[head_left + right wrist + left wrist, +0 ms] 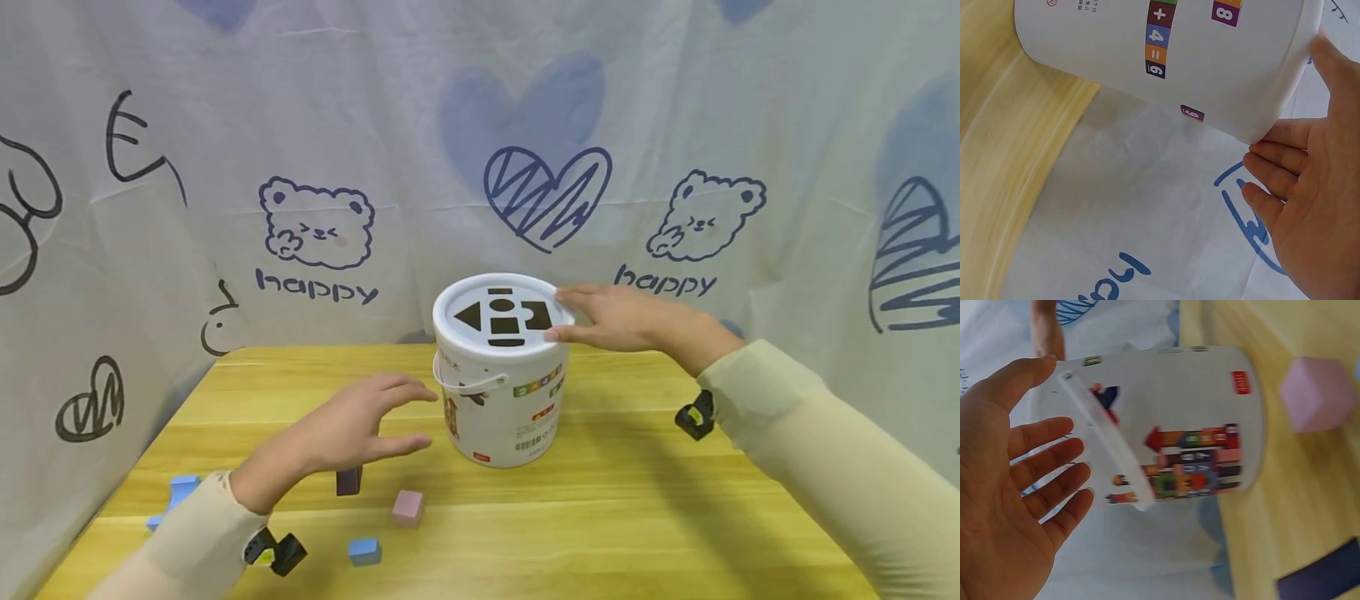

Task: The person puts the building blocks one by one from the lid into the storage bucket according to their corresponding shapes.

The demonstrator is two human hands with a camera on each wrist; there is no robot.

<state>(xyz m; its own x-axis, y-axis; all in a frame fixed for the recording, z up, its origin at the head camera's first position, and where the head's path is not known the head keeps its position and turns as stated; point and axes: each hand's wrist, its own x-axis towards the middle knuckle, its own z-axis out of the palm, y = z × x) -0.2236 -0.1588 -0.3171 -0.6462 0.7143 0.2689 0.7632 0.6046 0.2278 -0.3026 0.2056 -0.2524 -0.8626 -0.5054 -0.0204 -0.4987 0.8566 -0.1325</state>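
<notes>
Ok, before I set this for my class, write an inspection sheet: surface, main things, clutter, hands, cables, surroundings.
Surface: yellow wood-grain table.
Main things: white bucket, upright; its lid has shaped holes.
Clutter: loose pink block, dark block, blue block; more blue at far left.
Hands: right hand touches the lid; left hand near the bucket, holding nothing.
Cables: nothing seen.
Surroundings: pale cloth with hearts, bears and "happy".

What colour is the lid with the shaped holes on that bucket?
The lid is white; it shows best in the head view.
</notes>
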